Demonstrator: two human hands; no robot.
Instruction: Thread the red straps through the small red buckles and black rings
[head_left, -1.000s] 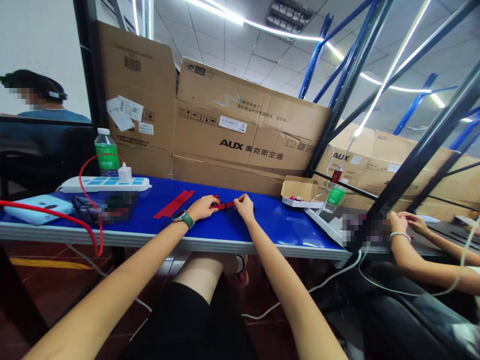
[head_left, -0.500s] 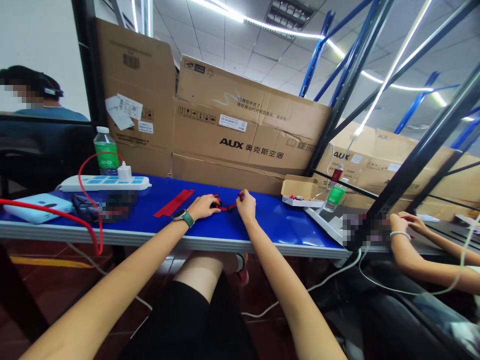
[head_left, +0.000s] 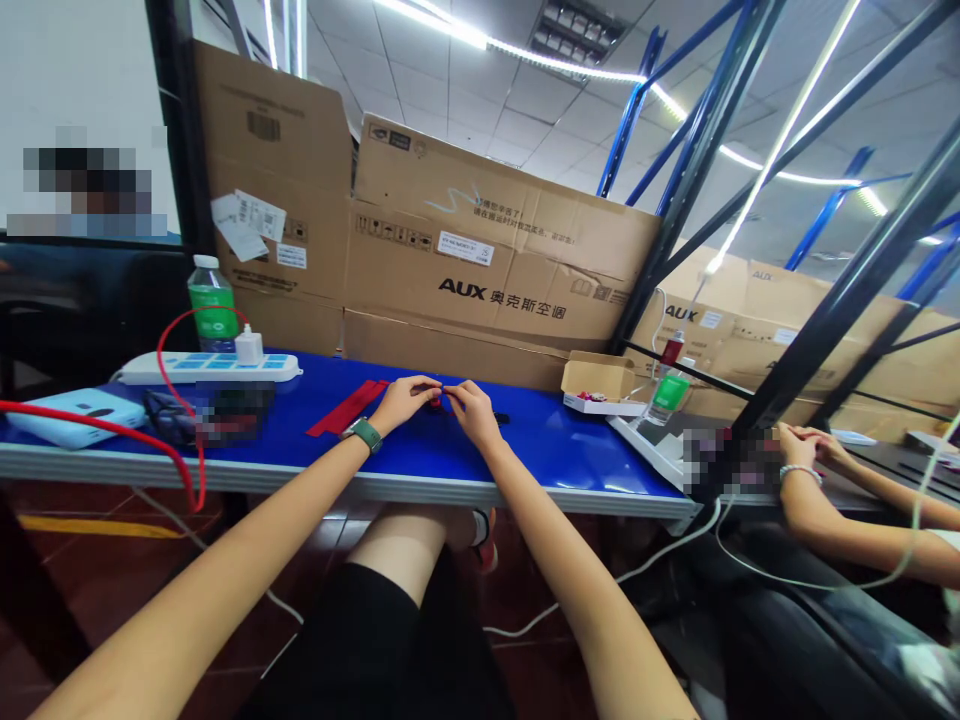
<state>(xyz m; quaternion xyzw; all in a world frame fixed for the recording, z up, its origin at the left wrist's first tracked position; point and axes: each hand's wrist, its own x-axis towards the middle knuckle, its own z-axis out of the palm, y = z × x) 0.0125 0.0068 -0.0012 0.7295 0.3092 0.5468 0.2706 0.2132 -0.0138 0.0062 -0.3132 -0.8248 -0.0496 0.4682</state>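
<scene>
My left hand (head_left: 403,398), with a green watch on its wrist, and my right hand (head_left: 469,409) meet over the blue table (head_left: 525,450). Both pinch a small red strip (head_left: 436,402) between their fingertips; most of it is hidden by the fingers. Two flat red strips (head_left: 349,407) lie on the table just left of my left hand.
A white power strip (head_left: 202,368), a red cable (head_left: 176,400), a green-labelled bottle (head_left: 212,305) and a light blue device (head_left: 71,415) sit at the left. A small open carton (head_left: 600,385) stands at the right, large cardboard boxes (head_left: 480,250) behind. Another person's hands (head_left: 806,445) work at the right.
My hands have come together and lifted a little: the right hand moved left toward the left hand, and the red strip that stretched between them is now bunched at the fingertips.
</scene>
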